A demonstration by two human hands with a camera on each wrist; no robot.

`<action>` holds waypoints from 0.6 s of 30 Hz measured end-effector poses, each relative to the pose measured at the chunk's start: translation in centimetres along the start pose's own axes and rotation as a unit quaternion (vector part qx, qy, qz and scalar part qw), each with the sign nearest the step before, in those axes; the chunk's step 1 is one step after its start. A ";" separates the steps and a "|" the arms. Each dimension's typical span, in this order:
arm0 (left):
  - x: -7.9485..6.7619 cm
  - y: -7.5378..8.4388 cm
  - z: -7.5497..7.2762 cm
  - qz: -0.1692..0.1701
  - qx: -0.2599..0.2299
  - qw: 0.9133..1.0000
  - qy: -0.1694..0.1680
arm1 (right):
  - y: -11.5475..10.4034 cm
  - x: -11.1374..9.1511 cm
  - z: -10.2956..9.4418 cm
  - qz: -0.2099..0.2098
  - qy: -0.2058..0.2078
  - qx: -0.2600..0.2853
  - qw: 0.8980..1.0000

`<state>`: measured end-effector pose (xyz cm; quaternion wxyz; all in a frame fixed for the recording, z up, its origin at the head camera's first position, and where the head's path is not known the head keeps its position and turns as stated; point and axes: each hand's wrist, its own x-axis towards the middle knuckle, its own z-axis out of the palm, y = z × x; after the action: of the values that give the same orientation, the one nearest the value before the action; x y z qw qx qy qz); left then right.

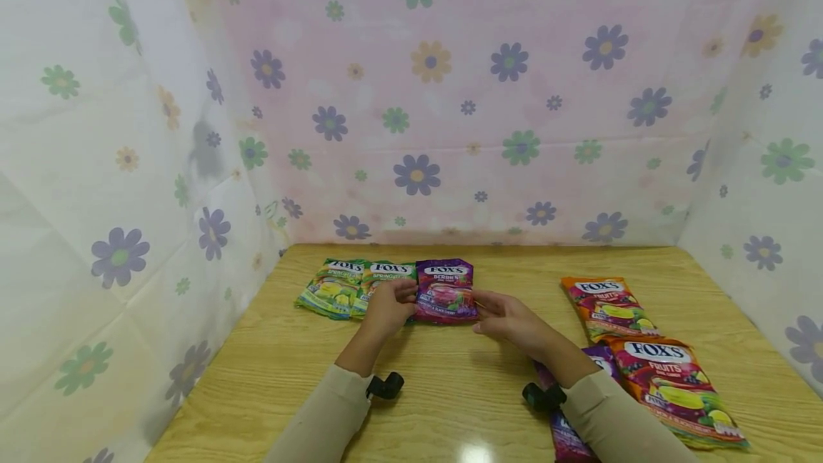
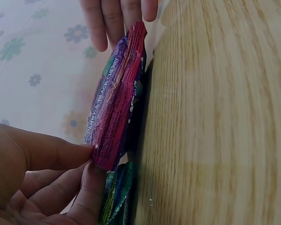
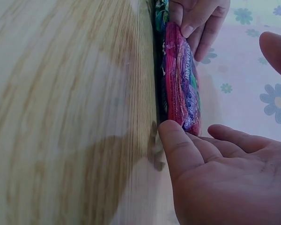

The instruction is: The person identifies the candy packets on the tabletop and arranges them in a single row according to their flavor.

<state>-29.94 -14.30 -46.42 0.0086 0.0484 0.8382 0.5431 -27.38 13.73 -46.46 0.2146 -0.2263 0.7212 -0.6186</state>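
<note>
A purple Fox's Berries candy bag (image 1: 445, 291) lies face up toward the back of the table. At its lower left corner my left hand (image 1: 388, 308) pinches the bag between thumb and finger; the left wrist view shows the thumb (image 2: 61, 152) on that corner. My right hand (image 1: 514, 320) is at the bag's right side with fingers extended and palm turned up in the right wrist view, the fingertips (image 3: 171, 127) at the bag's edge. Left of the purple bag lie two green Fox's Spring Tea bags, the nearer one (image 1: 386, 271) partly behind my left hand and the outer one (image 1: 331, 288) overlapped.
On the right lie two orange-red Fox's Fruits bags, one (image 1: 607, 306) behind the other (image 1: 675, 388). More purple packaging (image 1: 569, 441) shows beneath my right forearm. Flowered cloth (image 1: 418, 127) encloses the wooden table (image 1: 450, 391) at the back and sides.
</note>
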 end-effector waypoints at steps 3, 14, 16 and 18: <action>0.1 -0.1 0.0 -0.005 0.001 1.000 -0.002 | 0.0 0.0 0.0 0.004 0.001 -0.003 1.000; 0.1 -0.3 0.2 -0.008 0.033 0.999 -0.003 | 0.2 0.1 0.0 0.015 -0.001 0.002 1.000; 0.0 -0.3 0.2 -0.008 0.046 0.999 -0.003 | 0.2 0.1 0.0 0.014 -0.002 0.002 1.000; -0.1 -0.3 0.2 -0.009 0.057 0.998 -0.003 | 0.2 0.1 0.0 0.012 -0.004 0.002 1.000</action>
<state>-29.90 -14.23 -46.83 0.0128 0.0430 0.8684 0.4939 -27.48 13.73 -46.68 0.2253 -0.2193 0.7221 -0.6162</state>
